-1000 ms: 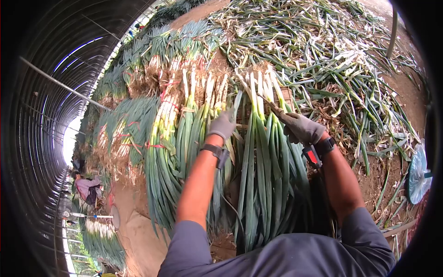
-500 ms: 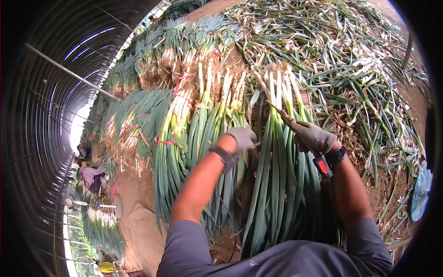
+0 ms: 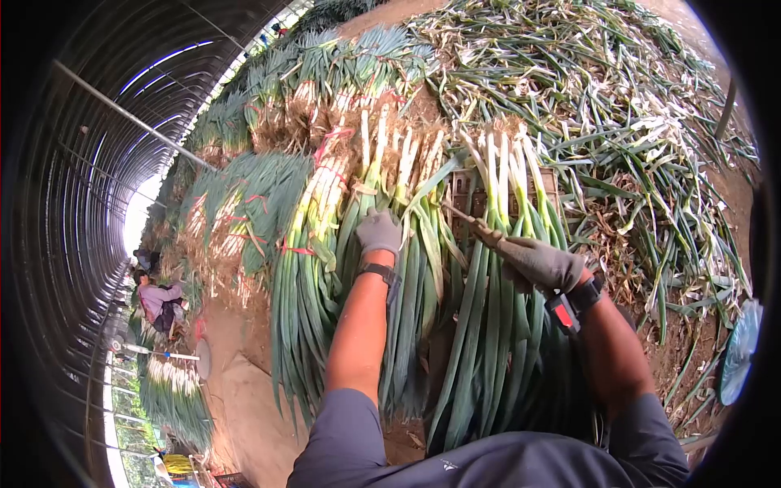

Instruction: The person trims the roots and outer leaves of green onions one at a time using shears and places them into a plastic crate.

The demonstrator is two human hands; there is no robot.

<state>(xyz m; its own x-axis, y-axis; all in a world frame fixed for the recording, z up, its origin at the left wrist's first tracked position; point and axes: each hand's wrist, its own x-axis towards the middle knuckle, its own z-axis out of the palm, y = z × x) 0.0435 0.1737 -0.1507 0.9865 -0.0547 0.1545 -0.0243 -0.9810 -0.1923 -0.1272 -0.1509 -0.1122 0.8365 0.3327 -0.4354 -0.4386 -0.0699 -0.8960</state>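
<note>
Left hand, gloved, palm down, fingers curled on bunch of green onions, gripping stalks. Right hand, gloved, closed around thin knife, blade pointing at second bunch just beside first. Both bunches lie on dirt floor, white ends away from person. Tied bundles stacked left; loose trimmings heaped right. Arched greenhouse frame overhead. Another person crouched far left.
</note>
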